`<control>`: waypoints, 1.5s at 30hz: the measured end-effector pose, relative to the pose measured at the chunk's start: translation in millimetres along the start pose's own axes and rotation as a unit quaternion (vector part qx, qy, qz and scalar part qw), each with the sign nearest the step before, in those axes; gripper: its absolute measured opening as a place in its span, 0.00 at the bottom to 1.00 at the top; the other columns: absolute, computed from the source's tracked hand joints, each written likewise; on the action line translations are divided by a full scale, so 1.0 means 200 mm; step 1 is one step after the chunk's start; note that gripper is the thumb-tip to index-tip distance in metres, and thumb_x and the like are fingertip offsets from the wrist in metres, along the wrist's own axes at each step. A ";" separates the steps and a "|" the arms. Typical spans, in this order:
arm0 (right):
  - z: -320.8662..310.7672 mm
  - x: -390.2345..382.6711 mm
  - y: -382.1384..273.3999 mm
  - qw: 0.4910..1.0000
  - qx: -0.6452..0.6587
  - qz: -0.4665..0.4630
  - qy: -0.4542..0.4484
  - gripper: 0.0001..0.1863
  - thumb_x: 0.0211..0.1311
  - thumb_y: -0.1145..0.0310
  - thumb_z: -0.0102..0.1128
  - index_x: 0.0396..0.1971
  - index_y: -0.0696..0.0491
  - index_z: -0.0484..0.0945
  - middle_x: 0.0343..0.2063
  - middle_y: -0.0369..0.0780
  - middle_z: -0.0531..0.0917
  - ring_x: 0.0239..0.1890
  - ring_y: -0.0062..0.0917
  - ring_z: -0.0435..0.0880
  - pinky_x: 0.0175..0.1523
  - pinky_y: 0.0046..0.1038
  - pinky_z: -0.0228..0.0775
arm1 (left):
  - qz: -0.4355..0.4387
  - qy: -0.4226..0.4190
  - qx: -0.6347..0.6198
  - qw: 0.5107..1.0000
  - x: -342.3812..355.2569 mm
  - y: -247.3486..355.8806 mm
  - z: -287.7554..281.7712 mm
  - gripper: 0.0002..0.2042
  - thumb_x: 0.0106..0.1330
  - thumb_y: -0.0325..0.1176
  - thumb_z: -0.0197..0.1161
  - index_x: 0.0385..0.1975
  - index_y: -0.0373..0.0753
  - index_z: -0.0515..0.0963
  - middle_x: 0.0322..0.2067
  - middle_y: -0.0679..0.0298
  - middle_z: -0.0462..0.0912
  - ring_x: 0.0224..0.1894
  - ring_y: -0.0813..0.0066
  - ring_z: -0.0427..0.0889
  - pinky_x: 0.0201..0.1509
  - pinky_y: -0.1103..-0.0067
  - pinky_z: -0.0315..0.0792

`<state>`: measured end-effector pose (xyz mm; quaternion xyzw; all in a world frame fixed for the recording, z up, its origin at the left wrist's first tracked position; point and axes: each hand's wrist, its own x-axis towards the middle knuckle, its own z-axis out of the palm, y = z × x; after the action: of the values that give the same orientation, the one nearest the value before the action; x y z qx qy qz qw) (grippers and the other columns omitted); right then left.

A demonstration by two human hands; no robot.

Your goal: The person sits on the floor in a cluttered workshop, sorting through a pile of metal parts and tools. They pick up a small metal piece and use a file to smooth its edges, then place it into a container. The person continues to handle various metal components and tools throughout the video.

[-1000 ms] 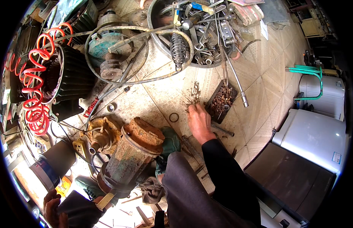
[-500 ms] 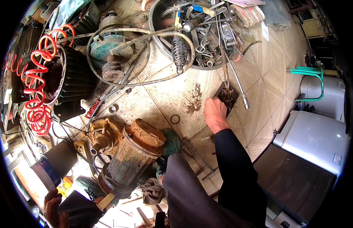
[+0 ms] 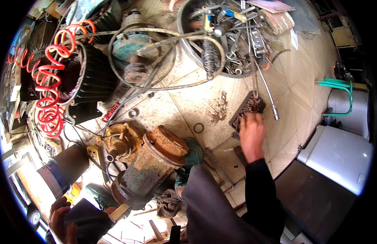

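A dark shallow tray [image 3: 237, 116] full of small rusty pieces, which look like bolts or screws, lies on the tiled floor. My right hand [image 3: 252, 138] is at its near edge, fingers spread and reaching over the pieces; the fingertips are partly hidden among them. At the lower left, my left hand [image 3: 60, 217] hangs beside my bent knee, its fingers apart and nothing visible in them. Between my legs leans a rusty cylindrical motor housing [image 3: 148, 171] with an orange-brown end. A yellowish rusty casting [image 3: 122, 142] sits against its far left side.
A round metal basin [image 3: 184, 30] heaped with wrenches and sockets stands beyond the tray; a long socket bar [image 3: 266, 87] sticks out from it. A coiled red hose [image 3: 48, 93], a finned motor casing [image 3: 97, 77] and looped cable [image 3: 172, 86] crowd the left. A silver box [image 3: 336, 156] stands right.
My right hand has let go of the tray's edge and come nearer, fingers opening over the pieces. The tray is more exposed. The whole view has shifted slightly.
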<state>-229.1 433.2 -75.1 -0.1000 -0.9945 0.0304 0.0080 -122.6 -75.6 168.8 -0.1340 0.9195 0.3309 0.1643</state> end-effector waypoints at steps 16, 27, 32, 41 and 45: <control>0.35 -0.20 -0.32 0.953 0.256 -0.099 -0.129 0.03 0.56 0.81 0.62 0.29 0.60 0.76 0.28 0.51 0.76 0.32 0.53 0.79 0.37 0.48 0.70 | 0.039 0.042 0.000 0.998 0.05 0.33 0.12 0.22 0.53 0.38 0.64 0.44 0.29 0.79 0.55 0.43 0.77 0.57 0.52 0.80 0.63 0.64 0.73; 0.05 -0.19 -0.33 0.699 0.661 0.179 -0.205 0.17 0.75 0.65 0.58 0.25 0.58 0.78 0.15 0.35 0.76 0.14 0.17 0.72 0.21 0.22 0.63 | -0.020 0.005 -0.047 0.999 0.02 0.33 0.01 0.20 0.53 0.33 0.66 0.45 0.29 0.80 0.54 0.42 0.78 0.56 0.50 0.81 0.60 0.63 0.75; -0.24 -0.17 -0.48 0.612 0.736 0.135 -0.257 0.18 0.76 0.59 0.58 0.30 0.58 0.80 0.18 0.35 0.78 0.17 0.16 0.73 0.23 0.20 0.61 | 0.041 -0.013 -0.037 0.998 -0.15 0.35 -0.14 0.20 0.52 0.30 0.69 0.46 0.30 0.80 0.54 0.42 0.79 0.55 0.48 0.82 0.59 0.63 0.76; -1.36 -0.09 -0.91 0.806 0.447 -0.202 -0.333 0.12 0.71 0.69 0.60 0.30 0.62 0.83 0.21 0.38 0.84 0.23 0.16 0.81 0.28 0.23 0.71 | 0.233 -0.039 -0.070 0.969 -0.52 0.23 -0.39 0.24 0.66 0.32 0.68 0.61 0.33 0.72 0.58 0.46 0.76 0.54 0.46 0.80 0.55 0.64 0.79; -1.84 -0.22 -1.14 0.851 0.246 -0.367 -0.284 0.08 0.65 0.73 0.63 0.33 0.63 0.85 0.25 0.44 0.87 0.25 0.21 0.85 0.33 0.28 0.76 | 0.261 0.020 -0.115 0.958 -0.59 0.20 -0.35 0.31 0.69 0.38 0.68 0.68 0.35 0.65 0.55 0.44 0.78 0.55 0.45 0.80 0.56 0.63 0.78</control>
<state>-223.4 224.0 306.3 0.2902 -0.8776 0.2964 -0.2402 -44.8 -75.7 287.8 0.0859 0.8815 0.4627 0.0377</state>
